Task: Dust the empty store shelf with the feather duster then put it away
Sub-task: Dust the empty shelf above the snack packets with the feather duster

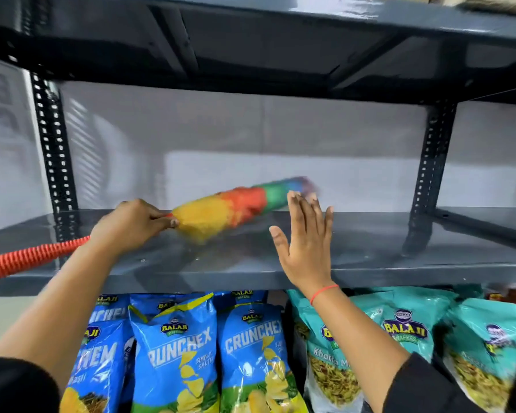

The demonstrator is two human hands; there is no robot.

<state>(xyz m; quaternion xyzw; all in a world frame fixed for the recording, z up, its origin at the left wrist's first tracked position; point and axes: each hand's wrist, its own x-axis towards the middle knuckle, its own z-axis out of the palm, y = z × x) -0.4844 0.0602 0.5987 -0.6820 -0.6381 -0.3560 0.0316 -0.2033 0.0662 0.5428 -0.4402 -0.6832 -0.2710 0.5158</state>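
Observation:
A rainbow feather duster point(233, 208) lies low over the empty grey metal shelf point(370, 248), its yellow end near my grip and its blue-purple tip blurred toward the back right. My left hand point(131, 225) is shut on the duster where the head meets the ribbed orange handle point(27, 257), which sticks out left past the shelf's front edge. My right hand point(306, 236) is raised flat with fingers spread, just right of the duster head, holding nothing.
Perforated black uprights point(52, 144) point(432, 162) frame the shelf, and another dark shelf point(251, 49) sits close overhead. Below, blue chip bags point(176, 353) and teal snack bags point(405, 332) fill the lower shelf.

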